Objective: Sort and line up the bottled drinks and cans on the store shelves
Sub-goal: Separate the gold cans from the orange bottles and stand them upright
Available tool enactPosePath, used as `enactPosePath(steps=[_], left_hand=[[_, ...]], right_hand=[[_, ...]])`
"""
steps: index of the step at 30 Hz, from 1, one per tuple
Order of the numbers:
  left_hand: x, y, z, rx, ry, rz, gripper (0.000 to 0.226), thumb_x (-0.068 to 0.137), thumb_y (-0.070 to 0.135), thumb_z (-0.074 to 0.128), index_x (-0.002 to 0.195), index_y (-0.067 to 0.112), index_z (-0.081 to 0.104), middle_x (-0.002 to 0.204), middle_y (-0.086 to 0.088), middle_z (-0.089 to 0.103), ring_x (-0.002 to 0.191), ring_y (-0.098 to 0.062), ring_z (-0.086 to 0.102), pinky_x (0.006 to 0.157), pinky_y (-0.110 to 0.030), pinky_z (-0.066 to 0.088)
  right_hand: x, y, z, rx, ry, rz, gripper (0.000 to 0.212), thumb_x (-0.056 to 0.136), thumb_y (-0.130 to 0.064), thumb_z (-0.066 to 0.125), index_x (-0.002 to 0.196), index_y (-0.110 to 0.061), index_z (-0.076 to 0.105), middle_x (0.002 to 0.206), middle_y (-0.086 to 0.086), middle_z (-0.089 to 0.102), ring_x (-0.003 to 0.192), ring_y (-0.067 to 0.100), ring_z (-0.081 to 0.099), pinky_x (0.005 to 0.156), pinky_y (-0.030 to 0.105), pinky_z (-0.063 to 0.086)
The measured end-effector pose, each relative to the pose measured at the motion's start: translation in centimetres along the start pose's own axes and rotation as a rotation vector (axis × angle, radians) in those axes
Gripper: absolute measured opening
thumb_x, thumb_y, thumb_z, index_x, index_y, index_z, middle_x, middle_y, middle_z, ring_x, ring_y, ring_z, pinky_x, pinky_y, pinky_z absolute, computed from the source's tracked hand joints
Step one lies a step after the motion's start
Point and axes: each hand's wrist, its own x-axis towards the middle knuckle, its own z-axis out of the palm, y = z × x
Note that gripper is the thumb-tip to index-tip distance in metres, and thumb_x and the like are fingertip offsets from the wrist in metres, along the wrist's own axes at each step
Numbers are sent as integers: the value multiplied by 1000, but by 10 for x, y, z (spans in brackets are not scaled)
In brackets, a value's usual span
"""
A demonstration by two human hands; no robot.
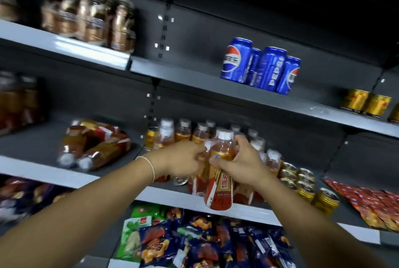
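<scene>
My right hand (pixel 239 164) grips an amber drink bottle (pixel 220 183) with a white cap and orange-red label by its neck, holding it out in front of the middle shelf edge (pixel 164 196). My left hand (pixel 183 159) has its fingers curled round another bottle of the same kind (pixel 203 170) just left of it, mostly hidden. Behind both stands a cluster of several like bottles (pixel 183 131). Blue Pepsi cans (pixel 259 66) stand on the shelf above. Gold cans (pixel 302 183) sit right of the bottles.
A wrapped pack of bottles (pixel 92 144) lies on its side at the left of the middle shelf. More gold cans (pixel 364 103) stand upper right. Red packets (pixel 371 205) lie at the right. Snack bags (pixel 194 239) fill the shelf below. Blurred brown bottles (pixel 90 15) line the top left.
</scene>
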Motion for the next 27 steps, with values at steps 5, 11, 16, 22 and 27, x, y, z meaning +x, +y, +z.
enactPosePath(steps=[5,11,16,22,27], left_hand=[[-69,-53,-16,14,-33,-58,23,91,19,59,115,18,60,113,-1,66,101,-20,60,91,-35,51],[-145,-115,-31,-55,73,-217,60,86,37,69,138,23,43,134,5,56,119,-16,55,102,-32,46],[-195,-159,-44,-107,261,-352,67,80,45,74,134,21,41,127,7,61,111,-10,59,96,-25,47],[-246,-201,-50,-88,529,-584,60,75,60,71,113,21,48,106,5,61,95,-11,60,83,-30,52],[-283,-238,-59,-168,625,-734,59,69,61,74,107,24,49,99,9,61,89,-7,60,76,-25,52]], right_hand=[[3,-63,62,47,-32,-83,66,61,-53,87,102,-42,36,94,-25,56,85,-5,58,73,23,53],[6,-149,135,96,-82,-158,67,59,-56,86,103,-40,39,97,-18,60,85,1,61,65,23,50],[3,-215,191,133,-108,-213,72,57,-59,84,109,-32,43,97,-14,59,82,2,58,58,23,46],[-7,-277,258,226,-199,-272,69,55,-62,81,101,-27,45,99,-10,62,86,9,62,74,32,53],[-8,-313,310,213,-340,-387,71,59,-68,77,107,-29,41,102,-13,57,90,8,58,72,29,49]])
